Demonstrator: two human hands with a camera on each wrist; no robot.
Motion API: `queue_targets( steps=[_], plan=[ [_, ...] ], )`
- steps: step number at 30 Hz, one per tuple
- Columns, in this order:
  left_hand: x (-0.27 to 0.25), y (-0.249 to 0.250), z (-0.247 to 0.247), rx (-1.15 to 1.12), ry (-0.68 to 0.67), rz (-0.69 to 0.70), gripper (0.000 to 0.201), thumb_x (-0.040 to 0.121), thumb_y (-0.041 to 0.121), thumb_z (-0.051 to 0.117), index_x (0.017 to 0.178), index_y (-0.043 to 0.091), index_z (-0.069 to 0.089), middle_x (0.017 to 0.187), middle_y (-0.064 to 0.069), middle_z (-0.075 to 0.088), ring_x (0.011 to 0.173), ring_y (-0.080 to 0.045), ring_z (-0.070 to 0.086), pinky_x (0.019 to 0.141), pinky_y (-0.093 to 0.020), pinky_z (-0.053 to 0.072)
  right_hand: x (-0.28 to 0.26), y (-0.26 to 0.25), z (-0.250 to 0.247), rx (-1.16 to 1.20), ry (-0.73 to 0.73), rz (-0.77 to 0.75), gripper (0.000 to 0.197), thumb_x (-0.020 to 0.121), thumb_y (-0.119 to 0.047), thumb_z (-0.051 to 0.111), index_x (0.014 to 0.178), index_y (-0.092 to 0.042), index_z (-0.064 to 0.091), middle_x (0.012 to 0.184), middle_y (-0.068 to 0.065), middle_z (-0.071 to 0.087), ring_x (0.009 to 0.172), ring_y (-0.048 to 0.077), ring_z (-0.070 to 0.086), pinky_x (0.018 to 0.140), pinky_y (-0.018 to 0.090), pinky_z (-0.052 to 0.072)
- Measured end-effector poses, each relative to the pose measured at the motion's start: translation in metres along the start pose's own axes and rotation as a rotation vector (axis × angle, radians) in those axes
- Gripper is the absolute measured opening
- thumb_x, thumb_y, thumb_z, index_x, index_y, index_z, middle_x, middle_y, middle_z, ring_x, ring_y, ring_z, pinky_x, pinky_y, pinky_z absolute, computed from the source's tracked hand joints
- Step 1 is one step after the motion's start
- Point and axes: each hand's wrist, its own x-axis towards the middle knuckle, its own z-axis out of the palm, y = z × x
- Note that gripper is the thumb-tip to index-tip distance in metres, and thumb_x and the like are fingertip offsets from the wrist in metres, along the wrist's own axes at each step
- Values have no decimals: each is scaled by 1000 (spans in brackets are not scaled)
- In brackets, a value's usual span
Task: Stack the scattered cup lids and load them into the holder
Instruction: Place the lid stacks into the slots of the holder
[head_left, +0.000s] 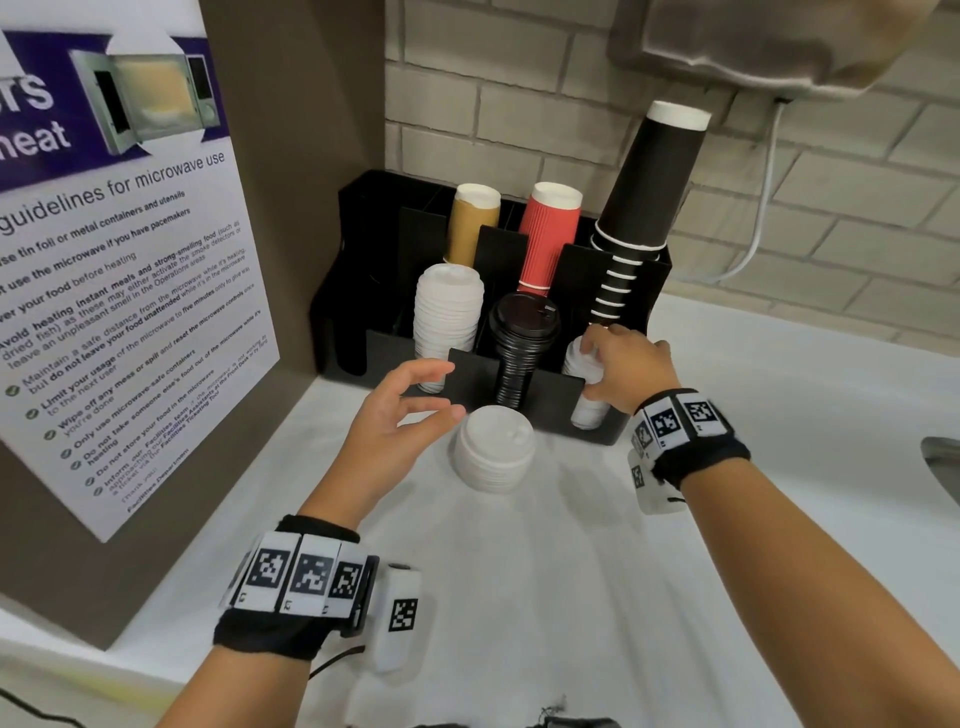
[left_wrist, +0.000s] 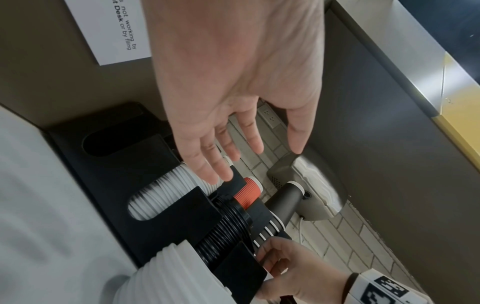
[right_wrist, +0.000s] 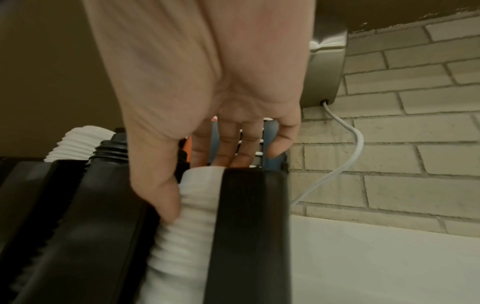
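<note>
— White paper first, at nine o'clock: the microwave poster (head_left: 119, 270) leans on the brown panel. What comes next?

— At about seven o'clock the left hand (head_left: 400, 415) hovers, fingers spread wide and holding nothing, palm turned toward the loose white lid stack (head_left: 496, 449) on the bench (head_left: 519, 597). I'd judge it is shaped that way to cup the stack's side.

— And that stack?

— It sits at the centre, dome up, just in front of the black holder (head_left: 363, 249) and not yet in it. Nested like that, it should lift as one piece.

— Behind it?

— At twelve o'clock the holder's front slots carry a tall white lid column (head_left: 447, 306), then black lids (head_left: 524, 343). Its back row keeps a tan cup stack (head_left: 470, 223), a red cup stack (head_left: 548, 234) and black cups (head_left: 649, 192). The slotted fronts let fingers reach the lids.

— The right side?

— At two o'clock the right hand (head_left: 623, 364) grips the short white lids (head_left: 587, 395) in the rightmost slot. Its wrist view shows the thumb (right_wrist: 166, 197) pressed on the ribbed edges and fingers over the top, seemingly seating them straight between the walls.

— Further right?

— A white cable (head_left: 763, 218) hangs down the brick wall at three o'clock
</note>
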Motion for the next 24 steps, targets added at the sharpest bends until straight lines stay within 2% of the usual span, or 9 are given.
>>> queue_targets(
  steps=[5, 8, 9, 11, 13, 14, 17, 21, 24],
  plan=[
    [-1, -1, -2, -7, 0, 1, 37, 88, 16, 69, 120, 31, 60, 125, 8, 58, 101, -4, 64, 96, -30, 48, -7, -3, -10, 0, 3, -19, 55, 73, -20, 73, 123, -20, 49, 112, 5, 52, 106, 28, 50, 88, 42, 37],
    [0, -2, -3, -7, 10, 3, 36, 88, 15, 69, 120, 29, 60, 123, 9, 59, 99, -3, 64, 96, -29, 48, -19, -19, -17, 295, 239, -139, 43, 74, -11, 71, 115, -14, 58, 105, 6, 55, 99, 26, 54, 83, 37, 42],
    [0, -2, -3, -7, 13, 1, 35, 88, 15, 68, 119, 28, 60, 122, 10, 59, 99, -2, 64, 96, -29, 48, -25, -29, -18, 439, 240, -205, 38, 75, -9, 71, 111, -12, 61, 100, 5, 55, 94, 23, 55, 80, 33, 44],
    [1, -3, -4, -10, 19, -1, 34, 89, 13, 67, 119, 28, 61, 121, 11, 60, 96, -1, 64, 98, -31, 48, -34, -52, -12, 526, 5, -319, 39, 78, -18, 74, 115, -15, 62, 100, 3, 55, 92, 18, 56, 80, 27, 45],
    [1, -4, -6, -3, 20, -3, 32, 89, 14, 67, 118, 28, 61, 121, 12, 60, 94, -1, 64, 99, -33, 48, -38, -71, 4, 344, -303, -348, 60, 76, -38, 76, 130, -24, 52, 115, 3, 51, 106, 18, 51, 91, 33, 45],
    [1, -5, -7, 2, 19, -4, 31, 89, 14, 67, 117, 28, 61, 120, 13, 61, 94, -1, 63, 98, -33, 49, -38, -77, 13, 246, -376, -331, 72, 74, -45, 76, 136, -28, 45, 122, 4, 48, 112, 21, 47, 96, 37, 44],
    [1, -8, -10, 7, 20, -7, 30, 90, 16, 67, 116, 30, 62, 117, 17, 61, 94, -4, 63, 95, -32, 50, -35, -84, 30, 157, -402, -273, 91, 68, -50, 79, 144, -34, 32, 133, 7, 41, 122, 28, 42, 99, 46, 44],
    [1, -13, -14, -4, 30, -15, 29, 90, 17, 67, 113, 34, 62, 109, 27, 62, 94, -6, 62, 91, -29, 50, -27, -85, 39, 209, -456, -226, 93, 66, -46, 80, 143, -37, 28, 127, 9, 42, 117, 29, 47, 89, 35, 45],
    [0, -15, -16, 2, 27, -12, 28, 90, 19, 67, 111, 37, 63, 108, 31, 62, 94, -4, 62, 91, -30, 51, -25, -87, 41, 221, -461, -211, 90, 65, -44, 80, 140, -37, 30, 120, 7, 41, 115, 30, 46, 88, 38, 47]
  ],
)
